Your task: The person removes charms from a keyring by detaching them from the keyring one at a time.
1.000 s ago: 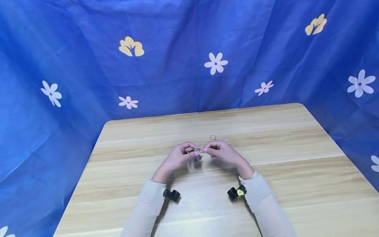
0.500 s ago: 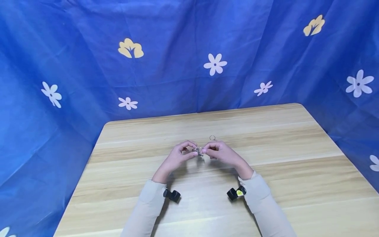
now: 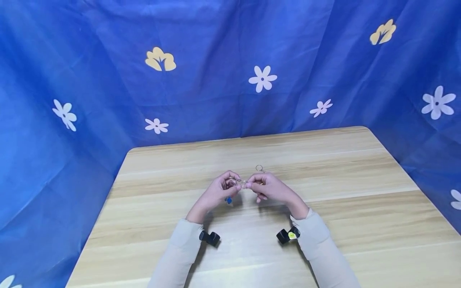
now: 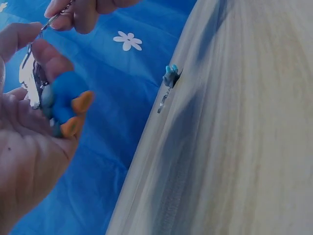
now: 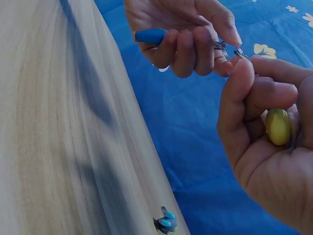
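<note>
L hand [image 3: 217, 190] and R hand [image 3: 271, 187] meet at the fingertips, held up above the table [image 3: 360, 180]. L hand is mostly closed, fingers curled w/ blue charm [image 4: 67, 95] in their hold, shiny metal [image 4: 32, 81] btwn thumb and fingers. R hand is mostly closed too: thumb and index pinch a thin ring [image 5: 239, 53], and a yellow charm [image 5: 279, 127] sits inside the curled fingers against the palm.

Blue charm's long axis runs approx level in the R wrist view, orange-tipped end pointing left, away from both sets of fingertips. In the head view it shows just below L hand, near the heel of the thumb. The ring is btwn the two hands, close to L thumb tip. Yellow charm's long axis is near upright in the R wrist view. Can't tell which charm hangs on which ring; fingers hide the links.

Farther out, past R hand, a grey charm [image 4: 170, 77] w/ light-blue tips lies on the table, its chain and ring [image 4: 160, 106] beside it.

Both arms have pale sleeves [image 3: 180, 244] and black wrist units [image 3: 209, 238]. Behind the table hangs blue cloth [image 3: 212, 100] w/ white flowers and yellow tree shapes.
</note>
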### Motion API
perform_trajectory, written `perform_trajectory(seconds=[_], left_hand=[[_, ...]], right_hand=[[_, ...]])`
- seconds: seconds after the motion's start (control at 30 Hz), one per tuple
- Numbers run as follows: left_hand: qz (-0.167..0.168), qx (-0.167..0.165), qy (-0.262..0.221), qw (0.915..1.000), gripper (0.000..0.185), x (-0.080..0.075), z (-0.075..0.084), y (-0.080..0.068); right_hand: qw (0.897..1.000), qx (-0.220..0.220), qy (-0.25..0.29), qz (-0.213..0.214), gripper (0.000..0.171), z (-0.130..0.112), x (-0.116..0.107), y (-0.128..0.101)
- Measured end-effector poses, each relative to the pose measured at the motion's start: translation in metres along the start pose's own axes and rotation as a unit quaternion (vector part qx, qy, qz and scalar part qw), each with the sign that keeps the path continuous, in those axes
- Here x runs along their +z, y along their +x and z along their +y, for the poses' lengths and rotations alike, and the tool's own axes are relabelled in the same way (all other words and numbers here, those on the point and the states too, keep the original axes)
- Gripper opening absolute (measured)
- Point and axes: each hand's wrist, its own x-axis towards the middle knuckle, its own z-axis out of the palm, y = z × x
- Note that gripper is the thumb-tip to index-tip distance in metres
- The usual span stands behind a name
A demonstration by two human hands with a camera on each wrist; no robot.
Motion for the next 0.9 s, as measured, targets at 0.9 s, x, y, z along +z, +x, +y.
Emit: perform_trajectory(seconds=[0.9], left_hand=[[-0.019,-0.002,0.057,0.9982,0.030,-0.0027,0.0007,-0.0029]], right_hand=[[0.998,0.010,-0.058,0.030,0.025,0.0040,-0.0025,-0.0004]])
